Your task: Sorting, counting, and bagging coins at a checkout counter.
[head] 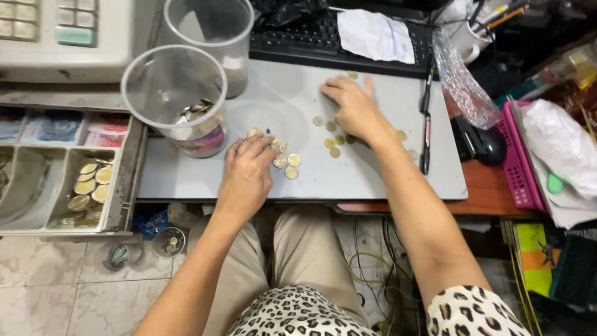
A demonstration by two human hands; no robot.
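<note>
Loose gold and silver coins (333,144) lie scattered on a grey mat (398,180) on the desk. My left hand (247,174) rests palm down, its fingertips touching a small cluster of coins (286,163) near the mat's middle. My right hand (352,107) lies flat farther back, fingers spread over other coins, touching them. A clear plastic cup (173,93) with several coins in its bottom stands just left of my left hand. A second clear cup (211,31) stands behind it.
An open cash drawer (127,180) at left holds coins and banknotes, below a cash register (62,37). A black keyboard (298,40) with a paper slip lies at the back. Two pens (426,134), a black mouse (485,144) and a pink basket (516,162) sit at right.
</note>
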